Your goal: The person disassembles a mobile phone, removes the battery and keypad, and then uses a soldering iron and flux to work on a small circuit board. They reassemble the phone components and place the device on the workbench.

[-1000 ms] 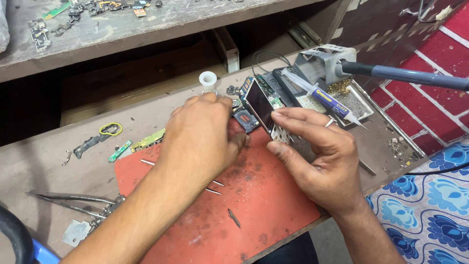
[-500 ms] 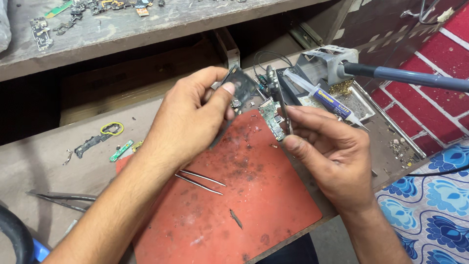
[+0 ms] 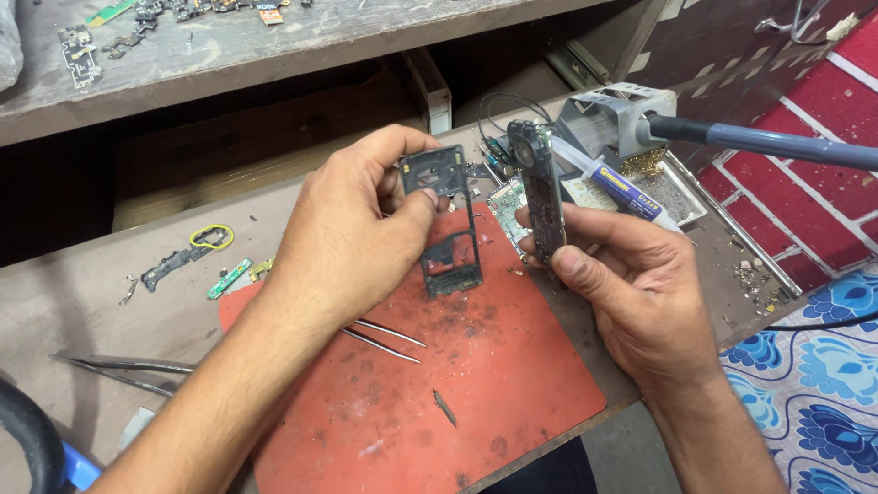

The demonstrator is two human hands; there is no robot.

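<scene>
Left hand point(image 3: 343, 242) pinches the dark plastic phone mid-frame point(image 3: 445, 220) by its top, now lifted clear of the red rubber work mat point(image 3: 439, 384); half a second ago both parts sat together, so the frame is separated. Steel tweezers point(image 3: 384, 337) lie at 6 o'clock of it. Right hand point(image 3: 640, 284) grips the black edge-on phone body point(image 3: 540, 192). At 1 o'clock, the shallow metal tray point(image 3: 686, 197) holds a white adhesive tube point(image 3: 613, 178).

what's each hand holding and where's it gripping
The left hand pinches the top end of a dark phone frame. The right hand grips the lower part of an upright phone body, thumb on its edge.
</scene>
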